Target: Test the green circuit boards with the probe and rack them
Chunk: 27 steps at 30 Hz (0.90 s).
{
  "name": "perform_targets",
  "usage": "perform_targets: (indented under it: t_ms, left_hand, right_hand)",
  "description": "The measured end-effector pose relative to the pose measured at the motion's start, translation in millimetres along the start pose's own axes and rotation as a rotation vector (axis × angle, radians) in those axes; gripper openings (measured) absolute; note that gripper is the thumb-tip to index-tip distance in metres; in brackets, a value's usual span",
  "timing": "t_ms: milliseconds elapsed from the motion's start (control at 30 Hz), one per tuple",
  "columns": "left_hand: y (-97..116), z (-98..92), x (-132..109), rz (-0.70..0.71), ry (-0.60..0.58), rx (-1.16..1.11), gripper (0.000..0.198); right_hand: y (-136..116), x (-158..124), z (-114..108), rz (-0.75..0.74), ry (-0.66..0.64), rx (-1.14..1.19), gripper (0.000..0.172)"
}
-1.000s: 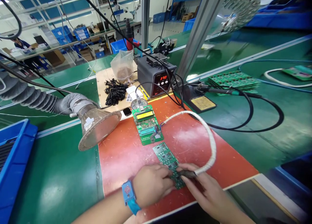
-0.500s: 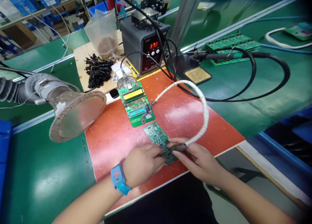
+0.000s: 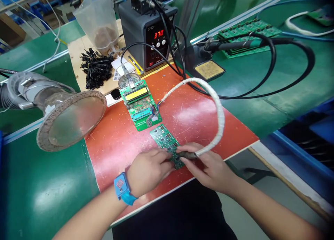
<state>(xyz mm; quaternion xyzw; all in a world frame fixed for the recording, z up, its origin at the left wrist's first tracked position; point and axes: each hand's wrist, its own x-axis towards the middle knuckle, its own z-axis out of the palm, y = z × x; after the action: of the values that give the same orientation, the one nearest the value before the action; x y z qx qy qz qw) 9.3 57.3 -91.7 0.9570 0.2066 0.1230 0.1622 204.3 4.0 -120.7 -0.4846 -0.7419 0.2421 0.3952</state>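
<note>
A green circuit board (image 3: pixel 165 138) lies on the red mat near its front edge. My left hand (image 3: pixel 149 167), with a blue wrist strap (image 3: pixel 123 188) behind it, grips the board's left edge with bent fingers. In my right hand (image 3: pixel 208 165) is a dark probe connector (image 3: pixel 188 155), pinched between thumb and fingers, its tip at the board's surface. Its exact contact is hidden by my fingers. From the connector a white-wrapped cable (image 3: pixel 220 118) loops back to a green programmer board (image 3: pixel 141 106) with a yellow display and a teal socket.
A fume extractor hood (image 3: pixel 71 120) stands at left. Behind are a soldering station (image 3: pixel 146 34) reading 370, a bundle of black leads (image 3: pixel 96 69), and a plastic bag (image 3: pixel 97 24). At right are a soldering iron (image 3: pixel 232 45), its sponge (image 3: pixel 210 70) and stacked green boards (image 3: pixel 250 34).
The whole view has shifted, so most things sit slightly higher and further left. Both hands keep their places at the board, the connector still held in my right hand.
</note>
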Motion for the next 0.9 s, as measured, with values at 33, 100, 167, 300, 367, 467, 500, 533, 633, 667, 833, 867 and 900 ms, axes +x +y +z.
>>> perform_targets:
  t_ms: [33,100,167,300,367,467,500,533,633,667,833,867,900]
  left_hand:
    - [0.0,-0.2,0.0,-0.002,-0.001,0.0,0.023]
    - [0.3,-0.7,-0.2,-0.006,-0.006,0.006,0.024]
    - [0.7,-1.0,-0.4,-0.009,-0.012,0.014,0.026]
    - [0.6,0.2,-0.9,-0.007,-0.018,0.017,0.026]
    - [0.1,1.1,-0.9,-0.007,-0.025,0.026,0.026]
    - [-0.6,1.5,-1.0,-0.017,-0.041,0.04,0.028]
    - [-0.7,1.4,-1.0,-0.021,-0.046,0.041,0.028]
    - [-0.7,1.3,-1.1,-0.024,-0.051,0.04,0.029]
    - [-0.6,0.8,-1.1,-0.024,-0.057,0.035,0.031]
    - [-0.6,0.6,-1.1,-0.024,-0.055,0.034,0.031]
    - [-0.7,0.8,-0.5,-0.022,-0.038,0.027,0.028]
    - [-0.7,0.9,-0.3,-0.023,-0.036,0.027,0.028]
    - [-0.8,1.0,-0.2,-0.023,-0.036,0.027,0.028]
  right_hand:
    - [-0.6,-0.1,0.9,-0.011,0.009,-0.014,0.028]
    - [-1.4,0.1,2.8,-0.028,0.029,-0.037,0.028]
    - [-1.7,0.9,4.4,-0.035,0.049,-0.059,0.028]
    - [-0.8,3.3,6.9,-0.032,0.089,-0.104,0.024]
    - [-0.1,3.5,7.5,-0.026,0.09,-0.118,0.021]
    - [0.5,2.2,7.0,-0.021,0.073,-0.121,0.022]
    - [0.5,1.9,6.5,-0.023,0.07,-0.119,0.023]
    - [0.5,1.9,5.9,-0.028,0.067,-0.115,0.024]
    - [-0.3,4.6,4.0,-0.027,0.044,-0.108,0.027]
    - [-0.6,6.3,3.5,-0.025,0.031,-0.109,0.028]
    - [-1.9,12.7,2.9,-0.015,-0.034,-0.099,0.029]
    - [-1.8,12.9,2.8,-0.011,-0.038,-0.094,0.029]
    - [-1.7,12.8,2.5,-0.007,-0.041,-0.092,0.03]
